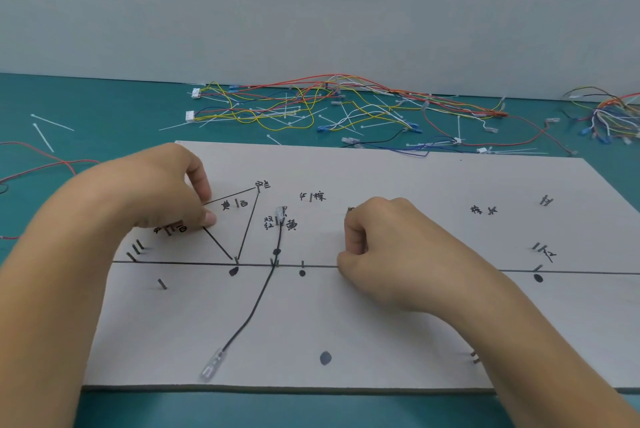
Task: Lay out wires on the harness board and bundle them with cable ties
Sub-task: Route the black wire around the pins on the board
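Note:
The white harness board (398, 323) lies in front of me, with nails and hand-written marks. A black wire (258, 303) runs from a clear connector (210, 368) at the front left, past a nail, up to another connector (280, 212). My left hand (162, 192) rests on the board's left part, thumb and fingers pinching a thin black wire at the corner of a triangle of black lines (247, 223). My right hand (384, 247) sits mid-board with fingers curled round a thin wire end whose small tip (350, 208) sticks out above the knuckles.
Behind the board lies a tangle of coloured wires (311, 102) with white and blue connectors, and loose white cable ties (52, 122) are scattered on the teal mat. Another wire bunch (609, 116) sits far right. Red wires (52, 164) lie at the left. A wall closes the back.

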`<state>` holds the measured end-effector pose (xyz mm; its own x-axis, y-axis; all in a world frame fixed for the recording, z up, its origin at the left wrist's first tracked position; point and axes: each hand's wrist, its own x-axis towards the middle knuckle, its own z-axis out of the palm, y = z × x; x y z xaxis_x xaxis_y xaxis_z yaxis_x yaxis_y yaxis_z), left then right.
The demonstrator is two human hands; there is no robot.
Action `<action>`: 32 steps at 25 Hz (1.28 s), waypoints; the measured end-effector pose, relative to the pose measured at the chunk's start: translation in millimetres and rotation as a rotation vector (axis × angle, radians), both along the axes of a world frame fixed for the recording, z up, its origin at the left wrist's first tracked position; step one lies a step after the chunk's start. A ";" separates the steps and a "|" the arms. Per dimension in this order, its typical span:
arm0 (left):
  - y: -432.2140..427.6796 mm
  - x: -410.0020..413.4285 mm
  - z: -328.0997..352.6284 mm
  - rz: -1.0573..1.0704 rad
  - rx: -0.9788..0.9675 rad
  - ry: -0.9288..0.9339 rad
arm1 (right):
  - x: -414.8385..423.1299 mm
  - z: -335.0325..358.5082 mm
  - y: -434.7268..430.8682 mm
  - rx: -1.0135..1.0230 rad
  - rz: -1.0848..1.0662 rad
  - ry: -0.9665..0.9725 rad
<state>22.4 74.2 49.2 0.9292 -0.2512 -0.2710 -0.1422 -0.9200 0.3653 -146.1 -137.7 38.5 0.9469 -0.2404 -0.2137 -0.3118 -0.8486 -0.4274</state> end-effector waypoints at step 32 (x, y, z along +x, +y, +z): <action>-48.5 -33.9 -14.2 -0.413 -0.312 -0.312 | -5.0 0.6 4.7 0.007 0.265 -0.218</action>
